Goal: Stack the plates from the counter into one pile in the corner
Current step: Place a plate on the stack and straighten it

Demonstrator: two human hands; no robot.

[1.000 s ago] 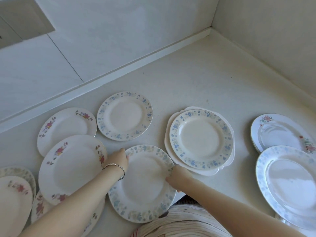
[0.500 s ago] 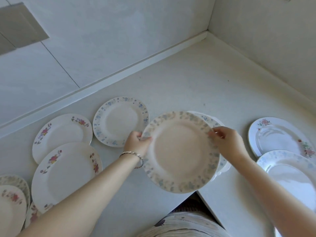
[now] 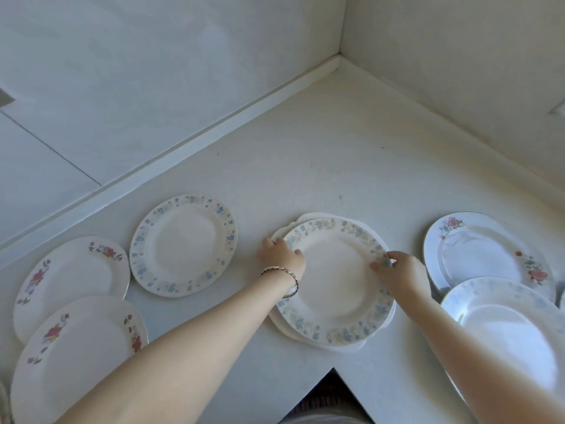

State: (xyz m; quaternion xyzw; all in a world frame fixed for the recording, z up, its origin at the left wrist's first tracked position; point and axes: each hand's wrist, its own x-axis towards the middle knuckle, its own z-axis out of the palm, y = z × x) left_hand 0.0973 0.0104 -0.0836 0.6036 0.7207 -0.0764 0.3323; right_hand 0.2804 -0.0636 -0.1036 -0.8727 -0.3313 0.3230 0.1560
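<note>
A blue-flowered plate lies on top of a small pile in the middle of the counter. My left hand, with a bracelet on the wrist, grips its left rim. My right hand pinches its right rim. To the left lie another blue-flowered plate and two red-flowered plates. At the right sit a red-flowered plate and a pale blue plate that overlaps it.
The white counter runs back to the corner where two tiled walls meet. The counter's front edge makes an inward notch just below the pile.
Both hands lifted the blue-flowered plate from the near counter, carried it right and away, and set it down on the pile. The view has tilted toward the corner.
</note>
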